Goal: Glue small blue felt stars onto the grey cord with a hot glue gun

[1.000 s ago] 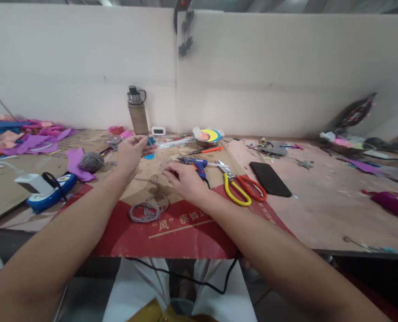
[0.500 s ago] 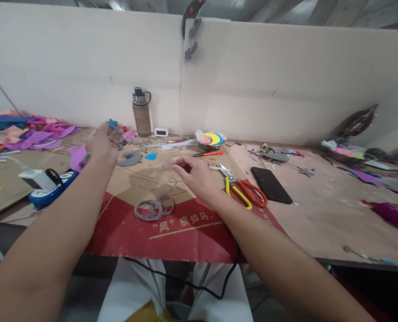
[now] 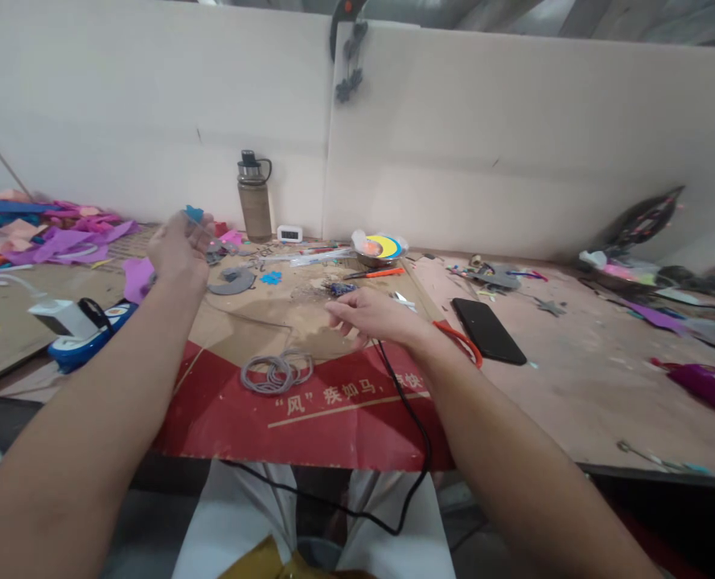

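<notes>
My left hand [image 3: 179, 249] is raised at the left, closed, with a small blue felt cutout [image 3: 194, 213] at its fingertips. My right hand [image 3: 372, 315] is low over the cardboard, fingers curled; what they hold, if anything, is hidden. Just beyond them shows a dark blue object [image 3: 340, 289], mostly covered. A black cord [image 3: 414, 410] runs from under this hand towards my lap. Between my arms lies a coil of grey cord [image 3: 273, 374], one strand leading left. Past it are a blue felt flower [image 3: 271, 277] and a grey felt crescent [image 3: 233, 281].
Red-handled scissors [image 3: 462, 342] and a black phone [image 3: 488, 330] lie right of my right hand. A bottle [image 3: 254, 197], a small clock [image 3: 289, 234] and a bowl [image 3: 380, 249] stand along the back. At left are a power strip [image 3: 95, 334] and felt scraps [image 3: 61, 237].
My right hand has moved right and turned palm down, uncovering the dark blue object and covering the yellow-handled tool. The blue cutout in my left hand has tilted slightly.
</notes>
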The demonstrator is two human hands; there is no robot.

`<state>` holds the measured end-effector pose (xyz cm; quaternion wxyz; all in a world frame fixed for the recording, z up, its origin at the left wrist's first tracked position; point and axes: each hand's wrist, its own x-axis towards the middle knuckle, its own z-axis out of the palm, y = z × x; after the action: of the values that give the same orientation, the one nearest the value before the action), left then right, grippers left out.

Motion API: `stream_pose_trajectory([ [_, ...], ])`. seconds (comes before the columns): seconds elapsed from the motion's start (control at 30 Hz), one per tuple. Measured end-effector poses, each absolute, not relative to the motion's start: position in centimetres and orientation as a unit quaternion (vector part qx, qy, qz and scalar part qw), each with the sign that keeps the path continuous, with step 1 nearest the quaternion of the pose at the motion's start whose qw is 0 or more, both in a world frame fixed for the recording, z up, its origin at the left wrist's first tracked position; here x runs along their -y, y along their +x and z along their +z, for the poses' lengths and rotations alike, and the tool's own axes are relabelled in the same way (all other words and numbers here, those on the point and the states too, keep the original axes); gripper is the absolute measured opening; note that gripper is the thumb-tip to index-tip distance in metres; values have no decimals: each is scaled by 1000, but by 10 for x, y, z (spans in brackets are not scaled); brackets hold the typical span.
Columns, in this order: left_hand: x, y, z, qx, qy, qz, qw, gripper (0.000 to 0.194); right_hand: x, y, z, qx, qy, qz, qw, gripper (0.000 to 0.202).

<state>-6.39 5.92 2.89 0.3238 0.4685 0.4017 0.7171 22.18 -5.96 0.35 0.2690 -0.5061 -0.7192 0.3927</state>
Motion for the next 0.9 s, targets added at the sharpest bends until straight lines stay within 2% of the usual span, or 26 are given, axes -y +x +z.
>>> stream_pose_trajectory([
  [0.07,-56,-56,28,-345,369,788,352,5,54,231,4,719,-591,244,272,42],
  [0.13,-51,-46,27,-328,382,780,371,4,50,240,4,706,-646,93,275,43],
  [0.2,-46,-35,26,-326,407,768,372,6,46,245,1,693,-681,19,235,43],
  [0.27,-41,-27,24,-326,414,771,359,8,41,244,-8,690,-704,31,164,46],
  [0.33,-37,-21,24,-319,426,763,366,12,37,241,-20,691,-707,47,144,46],
  [0.53,-32,-14,19,-319,479,723,384,12,24,239,-36,650,-735,90,167,27],
  [0.6,-29,-10,15,-346,487,693,403,13,22,242,-31,640,-730,107,215,25],
  [0.77,-17,6,8,-366,499,644,450,12,29,239,-10,571,-652,105,488,31],
  [0.9,-11,13,8,-362,512,614,479,12,41,226,-3,576,-568,190,556,21],
])
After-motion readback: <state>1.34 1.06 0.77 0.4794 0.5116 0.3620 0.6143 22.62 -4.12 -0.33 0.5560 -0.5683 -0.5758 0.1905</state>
